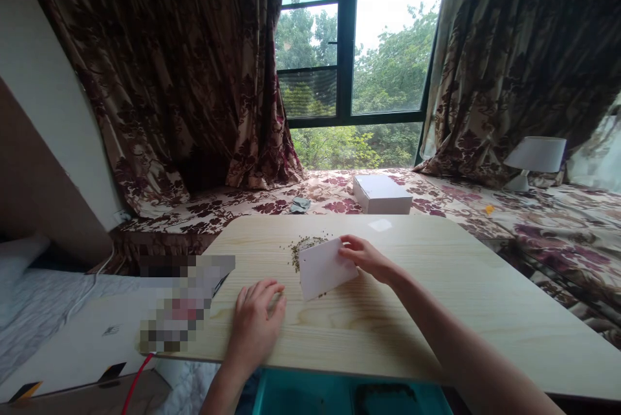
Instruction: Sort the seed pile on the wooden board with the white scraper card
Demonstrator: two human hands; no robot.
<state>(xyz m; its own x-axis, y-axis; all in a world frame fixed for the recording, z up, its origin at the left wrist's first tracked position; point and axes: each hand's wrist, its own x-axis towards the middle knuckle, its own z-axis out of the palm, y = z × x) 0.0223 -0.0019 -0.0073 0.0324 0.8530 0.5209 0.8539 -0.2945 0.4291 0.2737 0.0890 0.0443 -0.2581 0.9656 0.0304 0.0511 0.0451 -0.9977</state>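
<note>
My right hand (363, 256) grips a white card (326, 271) by its right end, thumb and fingers closed on it. The card is held tilted just over the wooden tabletop (398, 324). Small greenish-brown grains (297, 248) are scattered in a loose patch behind the card and along its left edge. A few more grains lie by its lower edge. To the left of the card, my left hand (258, 315) rests on the tabletop, fingers loosely curved and nothing visible in it. What lies under its palm is hidden.
Below the table's front edge is a teal tray (301, 395) with dark matter in its right part. A small white piece (380, 225) lies at the table's far side. Behind stand a white box (382, 194) and a lamp (536, 155). A blurred-out item covers the table's left edge.
</note>
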